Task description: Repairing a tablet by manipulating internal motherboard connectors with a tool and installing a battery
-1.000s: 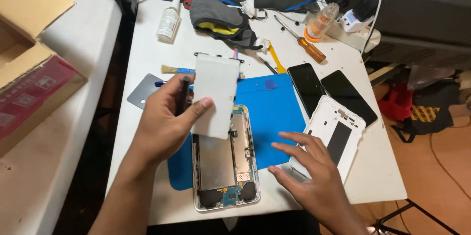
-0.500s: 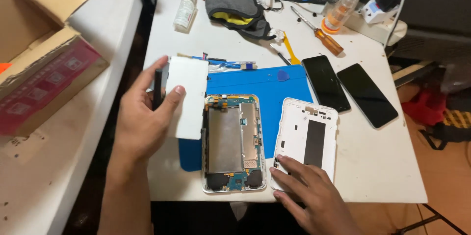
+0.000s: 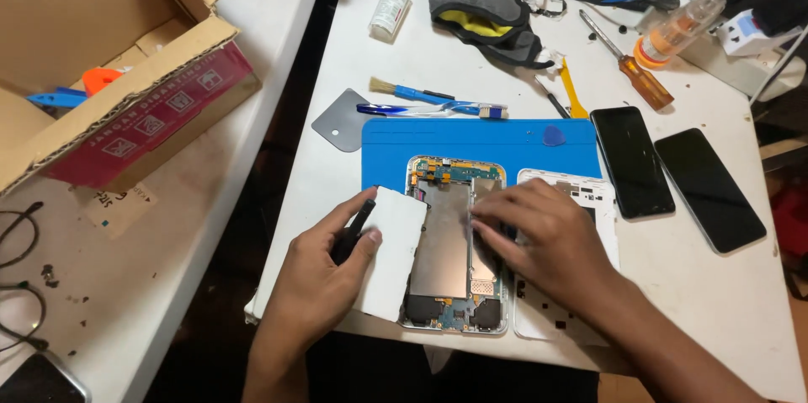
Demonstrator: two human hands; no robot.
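An opened tablet with bare circuit boards and a metal shield lies on a blue work mat. My left hand holds a flat white rectangular part and a thin black tool beside the tablet's left edge. My right hand rests on the tablet's right side, fingertips on the metal shield. It covers much of the white back cover lying to the right of the tablet.
Two black phones lie right of the mat. Behind it are a brush, a grey scraper, a screwdriver, a bottle and a dark cloth. An open cardboard box stands on the left table.
My right hand moved from the table's front edge up onto the tablet. My left hand lowered the white part down beside the tablet's left edge.
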